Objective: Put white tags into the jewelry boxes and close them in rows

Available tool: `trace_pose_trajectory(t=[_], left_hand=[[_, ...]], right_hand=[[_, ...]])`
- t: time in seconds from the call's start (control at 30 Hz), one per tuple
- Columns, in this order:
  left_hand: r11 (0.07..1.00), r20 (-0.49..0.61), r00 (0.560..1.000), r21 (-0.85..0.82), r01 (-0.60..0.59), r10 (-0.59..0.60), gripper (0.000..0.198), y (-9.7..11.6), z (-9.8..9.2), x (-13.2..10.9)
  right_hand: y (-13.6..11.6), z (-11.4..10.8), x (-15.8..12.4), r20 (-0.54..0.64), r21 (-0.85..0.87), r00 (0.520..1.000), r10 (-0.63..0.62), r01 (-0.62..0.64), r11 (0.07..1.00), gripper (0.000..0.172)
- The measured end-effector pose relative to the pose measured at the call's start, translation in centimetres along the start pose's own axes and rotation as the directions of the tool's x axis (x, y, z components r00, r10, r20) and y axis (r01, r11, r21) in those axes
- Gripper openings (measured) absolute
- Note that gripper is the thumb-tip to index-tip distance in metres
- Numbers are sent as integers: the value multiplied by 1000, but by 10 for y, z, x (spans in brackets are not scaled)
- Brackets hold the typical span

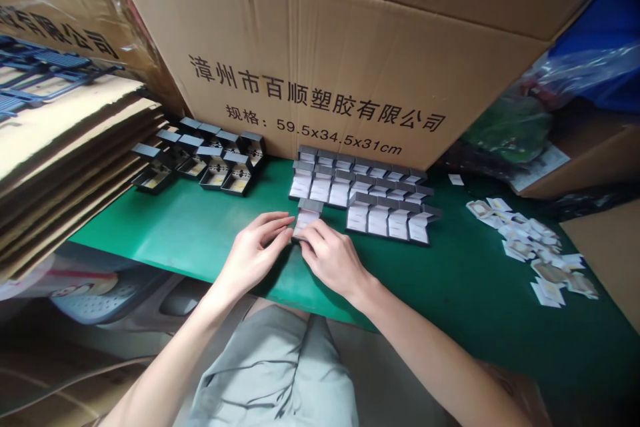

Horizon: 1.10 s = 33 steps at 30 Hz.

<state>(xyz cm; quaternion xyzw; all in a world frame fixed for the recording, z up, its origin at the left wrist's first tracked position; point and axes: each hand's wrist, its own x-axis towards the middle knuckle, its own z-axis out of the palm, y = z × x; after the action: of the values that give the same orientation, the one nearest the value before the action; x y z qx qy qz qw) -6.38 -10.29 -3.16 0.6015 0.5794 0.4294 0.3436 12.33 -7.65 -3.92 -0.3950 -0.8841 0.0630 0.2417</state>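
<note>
A small open dark box with a white insert (307,217) sits on the green table (200,227) just in front of me. My left hand (253,250) holds its left side with curled fingers, the index finger stretched along its edge. My right hand (333,257) pinches its lower right edge. Right behind it lie rows of open dark boxes with white inserts (370,203). A second group of open dark boxes with yellowish insides (210,160) stands further left.
A big printed cardboard carton (325,47) walls off the back of the table. Stacked flat cardboard sheets (65,147) lie at the left. Several loose white insert cards (535,250) are scattered at the right. Plastic bags (550,100) sit at the back right.
</note>
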Motion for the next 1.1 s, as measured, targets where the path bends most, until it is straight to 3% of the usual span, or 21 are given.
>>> trace_pose_trajectory(t=[0.33,0.73,1.1], left_hand=[[997,-54,996,3,75,-74,31,8,-4,1],[993,-58,992,18,117,-115,34,8,-4,0],[990,-57,989,-15,138,-139,37,7,-4,-1]], right_hand=[[8,-10,1,3,-335,1000,23,-20,942,12],[17,-14,1,-10,-312,999,36,-37,949,13],[18,-13,2,3,-287,1000,-24,24,958,20]])
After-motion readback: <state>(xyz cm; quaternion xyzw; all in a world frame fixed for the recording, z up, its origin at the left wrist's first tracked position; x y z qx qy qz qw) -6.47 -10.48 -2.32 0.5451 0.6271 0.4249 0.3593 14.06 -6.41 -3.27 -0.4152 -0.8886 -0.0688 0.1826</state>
